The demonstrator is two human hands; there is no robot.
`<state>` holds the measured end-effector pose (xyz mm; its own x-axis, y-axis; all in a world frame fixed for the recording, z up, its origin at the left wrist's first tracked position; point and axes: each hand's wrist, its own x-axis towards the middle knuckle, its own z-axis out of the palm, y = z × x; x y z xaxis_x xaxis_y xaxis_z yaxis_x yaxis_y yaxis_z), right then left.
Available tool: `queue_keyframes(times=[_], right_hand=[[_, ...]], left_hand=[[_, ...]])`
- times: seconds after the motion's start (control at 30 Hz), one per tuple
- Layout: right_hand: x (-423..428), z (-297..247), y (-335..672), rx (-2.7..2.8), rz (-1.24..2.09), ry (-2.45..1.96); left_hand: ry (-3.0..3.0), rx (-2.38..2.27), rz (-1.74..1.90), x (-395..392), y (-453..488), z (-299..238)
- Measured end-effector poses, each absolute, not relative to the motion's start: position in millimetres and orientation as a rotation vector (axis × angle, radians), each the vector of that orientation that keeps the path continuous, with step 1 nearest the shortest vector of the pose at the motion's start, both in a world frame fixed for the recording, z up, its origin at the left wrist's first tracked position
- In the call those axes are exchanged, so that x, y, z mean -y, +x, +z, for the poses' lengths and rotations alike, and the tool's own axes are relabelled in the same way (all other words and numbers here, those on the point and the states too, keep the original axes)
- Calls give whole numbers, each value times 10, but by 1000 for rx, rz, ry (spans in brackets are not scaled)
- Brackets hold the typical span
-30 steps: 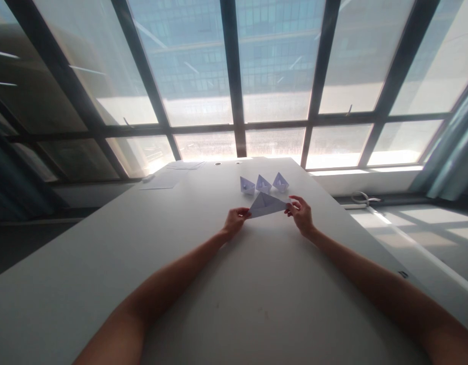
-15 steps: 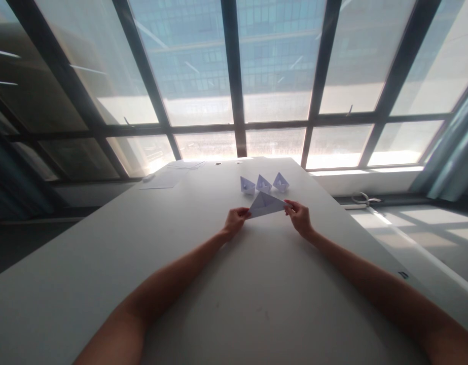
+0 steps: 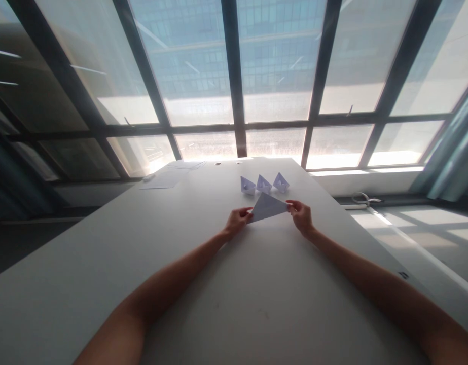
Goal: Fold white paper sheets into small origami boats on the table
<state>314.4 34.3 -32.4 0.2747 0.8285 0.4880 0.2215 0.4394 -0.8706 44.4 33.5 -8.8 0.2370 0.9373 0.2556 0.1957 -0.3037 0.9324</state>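
Note:
Between my hands is a folded sheet of paper (image 3: 268, 209), triangular, with its peak pointing away from me and its long edge towards me. My left hand (image 3: 238, 220) pinches its left corner. At the right corner, my right hand (image 3: 300, 214) grips the paper between thumb and fingers. Just beyond it stand three folded paper boats: a left one (image 3: 248, 186), a middle one (image 3: 263, 184) and a right one (image 3: 281, 183). The peak of the held paper overlaps the foot of the middle boat in my view.
A long white table (image 3: 195, 218) runs away from me to the windows. Flat sheets of paper (image 3: 163, 179) lie at its far left, with a small pale item (image 3: 148, 178) beside them. A coiled cable (image 3: 365, 198) is on the right, beyond the table's edge.
The folded paper has tilted, so its face now looks plain where an inner fold showed before. Both hands have shifted very slightly. The three boats have stayed put.

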Motion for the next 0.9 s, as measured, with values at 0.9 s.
queue_keyframes(times=[0.9], right_hand=[[-153,-275,3155,1815,-36,-1770]], left_hand=[[2825,-737,505,-118,483,-28]])
